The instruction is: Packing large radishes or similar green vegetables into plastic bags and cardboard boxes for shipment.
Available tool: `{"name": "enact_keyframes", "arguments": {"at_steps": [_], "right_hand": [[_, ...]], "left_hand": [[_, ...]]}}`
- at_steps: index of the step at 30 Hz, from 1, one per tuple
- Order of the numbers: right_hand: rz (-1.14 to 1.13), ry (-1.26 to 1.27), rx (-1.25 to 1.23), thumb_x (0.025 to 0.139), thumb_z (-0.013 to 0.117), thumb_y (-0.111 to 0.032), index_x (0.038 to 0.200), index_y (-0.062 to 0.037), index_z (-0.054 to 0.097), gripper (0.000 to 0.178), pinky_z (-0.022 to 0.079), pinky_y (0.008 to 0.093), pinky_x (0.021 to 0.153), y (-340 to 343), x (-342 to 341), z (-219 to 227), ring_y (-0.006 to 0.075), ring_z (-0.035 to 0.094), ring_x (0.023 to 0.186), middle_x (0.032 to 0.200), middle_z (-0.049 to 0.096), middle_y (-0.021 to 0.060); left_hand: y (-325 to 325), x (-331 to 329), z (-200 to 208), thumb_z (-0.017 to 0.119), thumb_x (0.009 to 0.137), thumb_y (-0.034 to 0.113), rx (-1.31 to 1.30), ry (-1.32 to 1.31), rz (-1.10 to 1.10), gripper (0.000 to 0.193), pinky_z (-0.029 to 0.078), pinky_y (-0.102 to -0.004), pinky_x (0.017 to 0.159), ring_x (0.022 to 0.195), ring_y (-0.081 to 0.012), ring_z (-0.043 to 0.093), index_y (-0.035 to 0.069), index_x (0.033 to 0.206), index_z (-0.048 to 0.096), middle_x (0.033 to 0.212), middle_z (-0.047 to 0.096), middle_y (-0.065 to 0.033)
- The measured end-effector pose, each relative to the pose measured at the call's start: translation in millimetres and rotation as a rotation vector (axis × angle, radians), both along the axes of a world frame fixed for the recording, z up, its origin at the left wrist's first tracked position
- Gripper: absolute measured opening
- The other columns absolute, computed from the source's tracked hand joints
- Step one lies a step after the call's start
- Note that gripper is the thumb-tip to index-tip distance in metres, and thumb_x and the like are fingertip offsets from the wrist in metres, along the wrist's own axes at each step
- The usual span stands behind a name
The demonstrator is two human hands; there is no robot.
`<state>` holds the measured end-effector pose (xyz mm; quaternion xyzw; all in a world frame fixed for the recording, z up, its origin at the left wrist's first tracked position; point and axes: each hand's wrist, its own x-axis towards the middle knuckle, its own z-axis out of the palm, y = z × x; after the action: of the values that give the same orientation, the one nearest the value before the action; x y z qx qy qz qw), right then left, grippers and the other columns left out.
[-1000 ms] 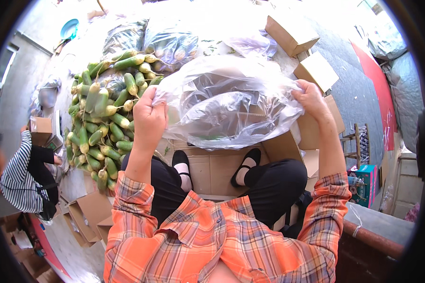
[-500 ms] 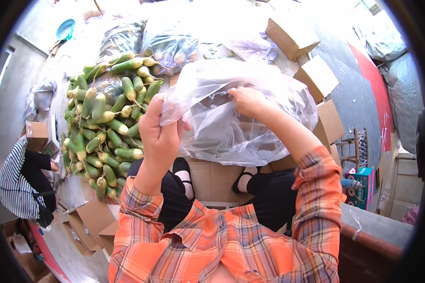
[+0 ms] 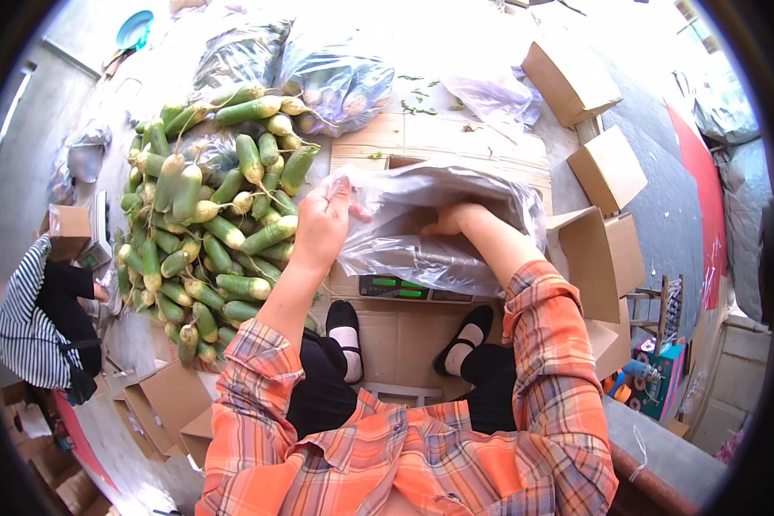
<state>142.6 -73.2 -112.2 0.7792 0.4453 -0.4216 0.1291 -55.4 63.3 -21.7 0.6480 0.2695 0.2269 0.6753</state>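
Note:
A clear plastic bag (image 3: 439, 262) is spread in front of me with its mouth toward me. My left hand (image 3: 322, 219) is closed on the bag's left edge, holding it up. My right hand (image 3: 447, 220) reaches into the bag's mouth, its fingers pointing left and partly hidden, with nothing visible in them. Under the bag's near edge shows a scale (image 3: 400, 288) with green lit displays; the bag covers most of it. Left of my left hand lies a heap of green radishes (image 3: 224, 232) with pale root ends.
Filled plastic bags (image 3: 335, 82) stand behind the heap. Open cardboard boxes (image 3: 606, 168) line the right side, and more boxes (image 3: 168, 404) sit at lower left. A loose plastic sheet (image 3: 494, 99) lies beyond the cardboard. A person in a striped top (image 3: 34, 322) is at far left.
The bag has come down from its puffed-up shape and lies lower, baring the scale. My right hand has moved down into its mouth; the left still grips the edge, lower and farther right.

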Motion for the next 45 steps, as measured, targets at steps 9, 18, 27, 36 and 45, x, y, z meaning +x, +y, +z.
{"name": "enact_keyframes", "arguments": {"at_steps": [9,18,27,36,45], "right_hand": [[-0.08,0.289,0.11,0.085,0.052,-0.047,0.125,-0.0105,0.053,0.054,0.034,0.0388,0.102,-23.0,6.7,-11.6,0.031,0.043,0.123,0.134,0.045,0.0137],[-0.126,0.194,0.955,0.075,0.071,-0.024,0.101,-0.0074,0.059,0.033,0.047,0.036,0.077,-28.2,-76.6,98.7,0.0265,0.059,0.087,0.092,0.06,0.0107],[0.295,-0.159,1.28,0.067,0.062,-0.008,0.1,-0.0119,0.062,0.034,0.046,0.0306,0.061,-46.7,-108.1,68.7,0.0182,0.054,0.072,0.078,0.053,0.0031],[0.326,-0.16,1.336,0.069,0.057,-0.013,0.097,-0.0141,0.062,0.028,0.045,0.0288,0.061,-42.6,-105.5,67.6,0.0174,0.051,0.073,0.077,0.048,0.0015],[0.024,-0.152,1.138,0.082,0.057,-0.021,0.103,-0.011,0.055,0.023,0.042,0.0405,0.076,-60.8,-104.4,78.9,0.0254,0.054,0.091,0.094,0.057,0.0064]], "left_hand": [[20.4,25.8,-34.8,0.054,0.089,0.029,0.395,0.298,-0.009,0.032,0.047,-0.0362,0.074,0.082,-0.0315,0.063,0.0,0.103,0.058,0.087,0.065,-0.0175],[23.7,47.5,-18.7,0.064,0.078,0.012,0.881,0.033,-0.039,0.018,0.045,-0.0375,0.076,0.083,-0.0317,0.056,0.003,0.094,0.065,0.085,0.06,-0.0134],[21.4,80.4,-44.7,0.063,0.08,0.023,0.87,0.136,0.176,0.013,0.042,-0.0369,0.073,0.081,-0.0283,0.053,0.01,0.083,0.068,0.079,0.058,-0.0083],[30.0,75.4,-115.8,0.06,0.083,0.029,-0.321,0.263,0.034,0.02,0.046,-0.0327,0.053,0.055,-0.0153,0.056,0.011,0.091,0.065,0.069,0.06,-0.0004],[-15.7,56.0,-76.4,0.061,0.081,0.018,0.193,0.133,-0.096,0.045,0.043,-0.0354,0.088,0.096,-0.025,0.057,-0.001,0.12,0.049,0.104,0.059,-0.015]]}}
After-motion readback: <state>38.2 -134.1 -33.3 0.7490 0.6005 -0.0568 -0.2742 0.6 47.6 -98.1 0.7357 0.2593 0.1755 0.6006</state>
